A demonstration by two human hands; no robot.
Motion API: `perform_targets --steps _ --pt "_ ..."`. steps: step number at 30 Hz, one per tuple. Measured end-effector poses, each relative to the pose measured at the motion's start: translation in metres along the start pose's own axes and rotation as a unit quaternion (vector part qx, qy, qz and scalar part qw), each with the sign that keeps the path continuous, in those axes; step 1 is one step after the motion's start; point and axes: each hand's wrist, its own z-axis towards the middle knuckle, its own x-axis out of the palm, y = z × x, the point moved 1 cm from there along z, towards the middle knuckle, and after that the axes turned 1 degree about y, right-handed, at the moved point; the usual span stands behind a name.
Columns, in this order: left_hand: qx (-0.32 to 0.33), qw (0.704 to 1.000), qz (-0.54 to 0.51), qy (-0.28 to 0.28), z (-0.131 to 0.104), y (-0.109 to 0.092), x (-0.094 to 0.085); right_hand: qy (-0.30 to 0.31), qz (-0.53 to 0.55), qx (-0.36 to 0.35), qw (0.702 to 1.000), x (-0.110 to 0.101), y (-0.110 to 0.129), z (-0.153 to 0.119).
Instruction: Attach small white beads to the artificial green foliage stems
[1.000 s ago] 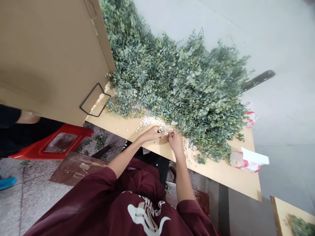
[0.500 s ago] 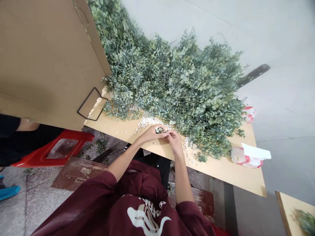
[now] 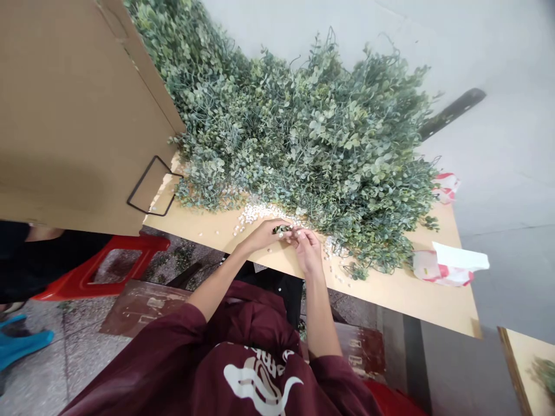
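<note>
My left hand (image 3: 265,234) is closed on a small leafy sprig (image 3: 281,230) at the table's near edge. Close against it, my right hand (image 3: 307,248) pinches at the sprig's end, where a tiny whitish piece shows at the fingertips; what exactly it grips is too small to make out. Just beyond both hands lie many small white pieces (image 3: 255,212), scattered on the wooden tabletop (image 3: 208,226). Behind them rises a large heap of grey-green artificial foliage (image 3: 295,127).
A cardboard box (image 3: 65,115) stands at the left, a black wire frame (image 3: 141,188) by its corner. Red-and-white packaging (image 3: 446,274) lies at the right, and a dark flat handle (image 3: 455,112) sticks out behind the foliage. A red stool (image 3: 139,263) and another person's leg are lower left.
The view has shifted slightly. My hands stay together over the table edge; the sprig has turned a little in my left hand, and my right fingers have shifted slightly at its end.
</note>
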Motion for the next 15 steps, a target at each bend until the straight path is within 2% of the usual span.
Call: perform_targets --steps 4,6,15 --pt "0.009 0.999 0.019 -0.033 0.0006 0.0005 -0.0002 -0.054 -0.107 -0.042 0.992 -0.0032 0.0035 0.0011" --pt "0.009 0.999 0.026 -0.038 0.0012 -0.0004 -0.0003 -0.07 -0.142 -0.042 0.986 -0.0054 0.0055 0.0009" --pt "0.033 0.996 0.064 -0.052 0.003 0.0014 -0.0007 -0.04 -0.15 0.03 0.987 -0.0076 0.0102 0.0026"
